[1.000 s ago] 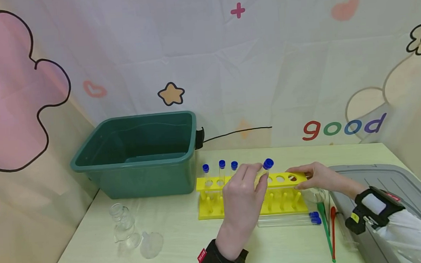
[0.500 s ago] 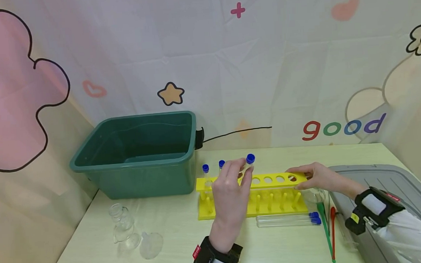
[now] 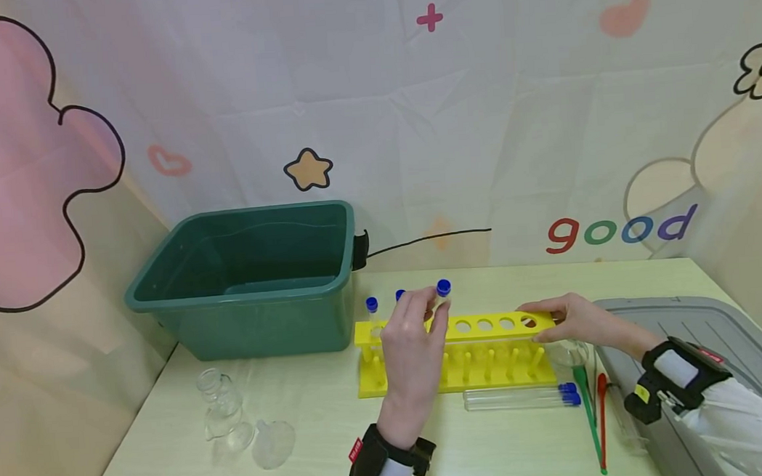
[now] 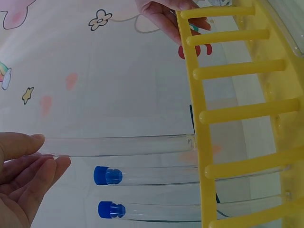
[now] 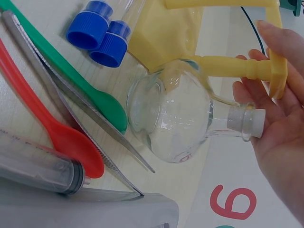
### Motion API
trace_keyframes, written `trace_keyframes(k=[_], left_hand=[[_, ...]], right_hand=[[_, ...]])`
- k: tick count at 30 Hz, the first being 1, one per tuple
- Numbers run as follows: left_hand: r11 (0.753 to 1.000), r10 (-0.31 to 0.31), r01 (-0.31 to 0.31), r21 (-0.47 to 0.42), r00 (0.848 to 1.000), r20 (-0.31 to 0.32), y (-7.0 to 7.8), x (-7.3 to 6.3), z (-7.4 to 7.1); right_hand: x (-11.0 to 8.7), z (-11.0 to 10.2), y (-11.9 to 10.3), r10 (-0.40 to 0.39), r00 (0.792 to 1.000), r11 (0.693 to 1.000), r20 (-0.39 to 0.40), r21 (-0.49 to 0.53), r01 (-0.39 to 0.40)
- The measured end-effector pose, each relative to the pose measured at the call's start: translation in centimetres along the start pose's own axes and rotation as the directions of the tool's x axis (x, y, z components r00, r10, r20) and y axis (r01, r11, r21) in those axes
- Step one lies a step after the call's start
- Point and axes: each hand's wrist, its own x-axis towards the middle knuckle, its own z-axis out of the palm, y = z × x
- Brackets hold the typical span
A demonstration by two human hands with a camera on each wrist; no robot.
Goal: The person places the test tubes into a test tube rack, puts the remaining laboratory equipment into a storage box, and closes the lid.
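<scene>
Head view: the left hand (image 3: pixel 409 349) is pinching a blue-capped test tube (image 3: pixel 444 288) between thumb and fingertips near the cap, its grip nearly closed on the glass, above the yellow test tube rack (image 3: pixel 462 384) on the desk (image 3: pixel 499 456). In the left wrist view the tube's far end is reaching the rack's top plate; whether it is entering a hole cannot be told. Two capped tubes (image 4: pixel 152 175) are standing through that plate beside it. The right hand (image 3: pixel 572 319) is gripping the rack's right end, thumb and fingers lying on either side of it, the grip narrowed to its thickness.

Two more capped tubes (image 3: pixel 515 402) are lying side by side in front of the rack. Near the right hand, a round glass flask (image 5: pixel 178 114) with a white stopper (image 5: pixel 257 123) is standing beside a green spoon (image 5: pixel 107 107), tweezers (image 5: pixel 61 107), a red spoon (image 5: pixel 76 147) and a syringe (image 5: pixel 38 161). A gray tray (image 3: pixel 661 319) is resting at the right. A green bin (image 3: pixel 262 325) is sitting at the back left, a clear glass vessel (image 3: pixel 219 397) standing in front.
</scene>
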Motion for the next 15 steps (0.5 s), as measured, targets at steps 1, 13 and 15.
trace_keyframes(k=[1, 13, 15], left_hand=[[1.0, -0.003, 0.003, 0.003, 1.0, 0.001, -0.1, 0.0, 0.1], [0.996, -0.041, 0.039, 0.08, 0.999, 0.031, -0.9, -0.4, 1.0], [0.995, -0.05, 0.046, 0.086, 0.998, 0.036, -1.0, -0.5, 1.2]], right_hand=[[0.0, 0.0, 0.0, 0.0, 1.0, 1.0, -0.001, 0.0, 0.0], [0.0, 0.0, 0.2, 0.009, 1.0, 1.0, -0.001, 0.017, -0.009], [0.0, 0.0, 0.1, 0.008, 1.0, 1.0, -0.001, 0.011, -0.008]])
